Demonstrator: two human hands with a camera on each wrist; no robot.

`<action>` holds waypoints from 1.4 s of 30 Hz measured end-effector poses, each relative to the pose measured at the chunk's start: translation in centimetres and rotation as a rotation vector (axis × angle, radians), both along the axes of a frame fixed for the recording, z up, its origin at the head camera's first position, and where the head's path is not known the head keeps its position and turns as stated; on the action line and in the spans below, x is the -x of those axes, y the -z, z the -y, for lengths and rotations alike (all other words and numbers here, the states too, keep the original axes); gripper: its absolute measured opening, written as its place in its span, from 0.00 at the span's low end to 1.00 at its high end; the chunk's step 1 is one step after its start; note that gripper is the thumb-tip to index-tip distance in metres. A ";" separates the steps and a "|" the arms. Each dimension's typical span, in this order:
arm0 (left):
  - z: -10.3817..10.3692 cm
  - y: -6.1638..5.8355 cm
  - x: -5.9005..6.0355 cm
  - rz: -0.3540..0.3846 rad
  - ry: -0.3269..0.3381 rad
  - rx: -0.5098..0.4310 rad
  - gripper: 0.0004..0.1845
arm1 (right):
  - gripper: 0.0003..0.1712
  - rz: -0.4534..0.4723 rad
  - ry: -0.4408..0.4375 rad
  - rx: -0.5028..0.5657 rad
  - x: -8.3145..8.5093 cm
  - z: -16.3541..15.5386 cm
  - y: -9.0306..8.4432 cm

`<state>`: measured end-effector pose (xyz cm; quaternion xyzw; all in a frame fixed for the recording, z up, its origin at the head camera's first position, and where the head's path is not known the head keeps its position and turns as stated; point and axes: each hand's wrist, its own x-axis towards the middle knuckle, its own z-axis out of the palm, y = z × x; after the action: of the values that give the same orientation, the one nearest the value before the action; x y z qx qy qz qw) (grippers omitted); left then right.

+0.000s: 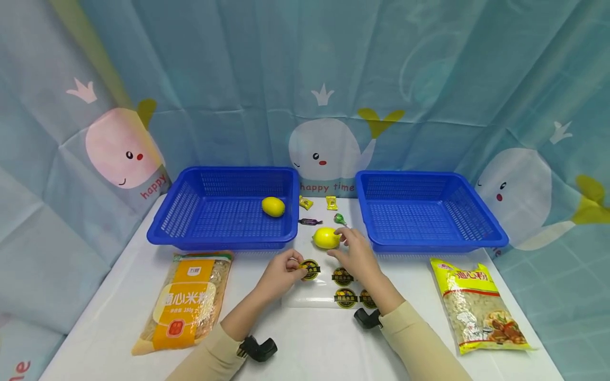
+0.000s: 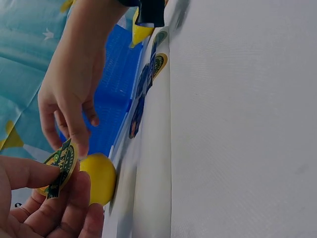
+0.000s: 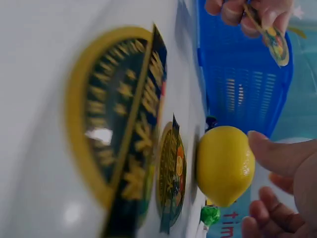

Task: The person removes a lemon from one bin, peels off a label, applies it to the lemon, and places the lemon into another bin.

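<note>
A lemon [image 1: 326,237] lies on the white table between two blue baskets; my right hand [image 1: 353,253] touches its right side with a fingertip, seen close in the right wrist view at the lemon [image 3: 224,164]. My left hand [image 1: 285,270] pinches a round black-and-yellow sticker [image 1: 310,270], also seen in the left wrist view as the sticker [image 2: 61,166]. A clear sticker sheet [image 1: 314,297] with several more stickers lies under my hands. A second lemon [image 1: 273,206] sits in the left basket [image 1: 190,211].
The right basket [image 1: 429,211] holds nothing. Wrapped candies [image 1: 331,202] and a green lollipop [image 1: 340,218] lie between the baskets. An orange noodle bag [image 1: 187,301] lies front left, a yellow pasta bag [image 1: 478,304] front right. A whale-print curtain hangs behind.
</note>
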<state>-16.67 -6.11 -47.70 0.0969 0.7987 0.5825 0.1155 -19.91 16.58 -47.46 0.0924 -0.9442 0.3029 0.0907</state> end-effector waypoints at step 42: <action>-1.6 -1.6 0.1 0.009 -0.022 -0.109 0.11 | 0.33 0.541 -0.258 0.736 -3.5 -1.2 -0.9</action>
<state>-16.78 -4.47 -46.06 0.0916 0.7663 0.6269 0.1070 -16.44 17.76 -46.58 0.0884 -0.7447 0.6393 -0.1702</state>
